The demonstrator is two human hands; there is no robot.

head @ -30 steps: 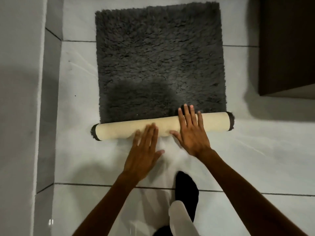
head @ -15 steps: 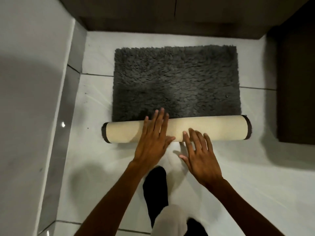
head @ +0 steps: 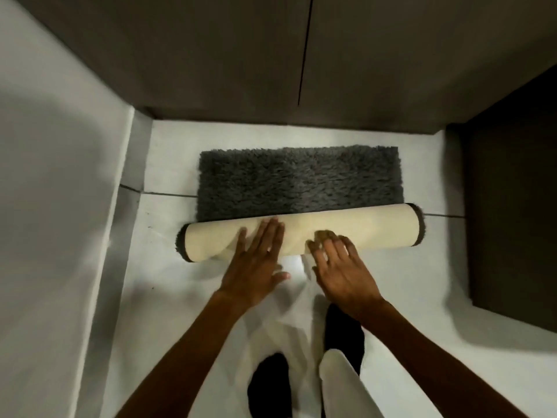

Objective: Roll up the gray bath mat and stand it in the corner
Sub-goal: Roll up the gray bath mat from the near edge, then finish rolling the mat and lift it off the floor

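The gray shaggy bath mat (head: 301,179) lies on the white tiled floor, its near part wound into a thick roll (head: 382,229) with the cream backing outward. A flat strip of pile still stretches beyond the roll toward the far wall. My left hand (head: 256,263) presses flat on the roll's left-middle, fingers spread. Just to its right, my right hand (head: 343,267) rests with fingertips on the roll's near side, fingers apart and blurred by motion.
A dark cabinet front (head: 301,55) closes off the far side. A pale wall (head: 54,206) runs along the left, meeting the cabinet at a corner (head: 141,116). A dark panel (head: 512,206) stands on the right. My feet in black socks (head: 343,336) stand below the hands.
The roll has grown thicker and moved away from me toward the cabinet, leaving less flat mat. Both hands followed it, alternating on the roll. The view tilted up, showing the far wall.
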